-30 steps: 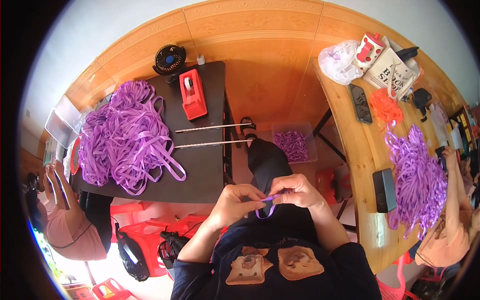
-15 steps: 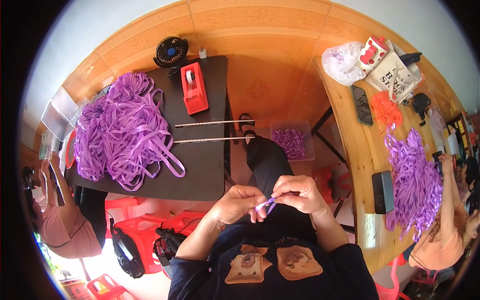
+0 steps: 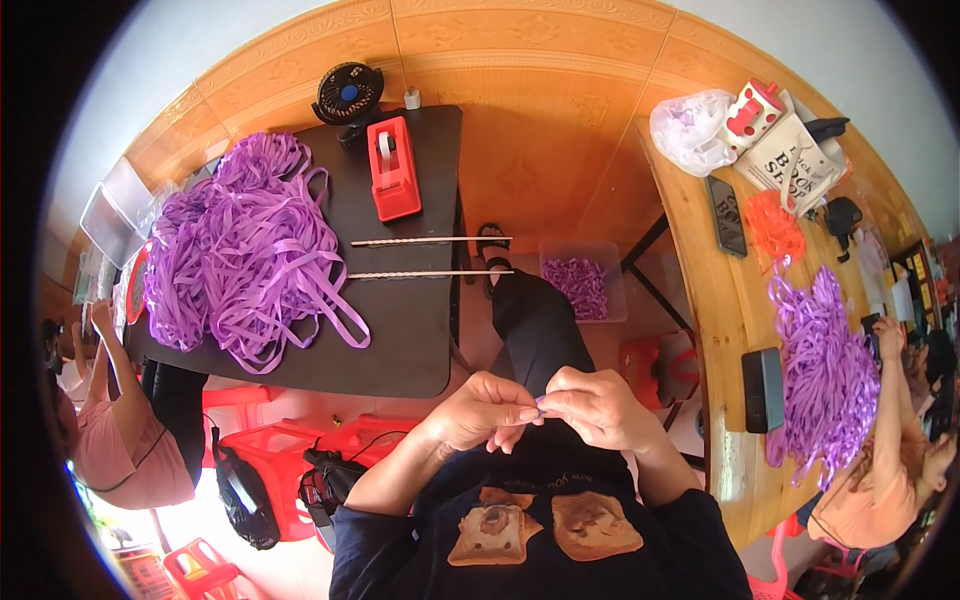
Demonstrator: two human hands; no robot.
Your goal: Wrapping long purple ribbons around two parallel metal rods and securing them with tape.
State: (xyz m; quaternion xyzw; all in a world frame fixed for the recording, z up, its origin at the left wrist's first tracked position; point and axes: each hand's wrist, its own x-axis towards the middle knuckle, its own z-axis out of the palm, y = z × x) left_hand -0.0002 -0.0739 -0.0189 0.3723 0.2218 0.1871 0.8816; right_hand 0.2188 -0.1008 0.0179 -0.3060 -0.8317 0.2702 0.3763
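Left hand [image 3: 480, 412] and right hand [image 3: 598, 405] meet over lap, fingertips pinching small purple ribbon piece [image 3: 541, 402] between them, close for fine work. Ribbon heap [image 3: 240, 262] on dark table [image 3: 410, 330] far left, within reach.

Ribbon pile [image 3: 240, 260] lies on the table [image 3: 410, 340], tape dispenser [image 3: 392, 168] to its right

Ribbon pile [image 3: 240, 260]: purple, on black table [image 3: 410, 330]. Tape dispenser [image 3: 392, 168]: red. Fan [image 3: 347, 93]: black, blue hub. Small ribbon piece [image 3: 541, 402] between the fingers: purple. Clear bin of ribbon bits [image 3: 583, 283]: purple. Second table [image 3: 715, 330]: light wood; second ribbon heap [image 3: 825, 375] purple, netting [image 3: 773, 225] orange. Stools [image 3: 275, 450]: red.
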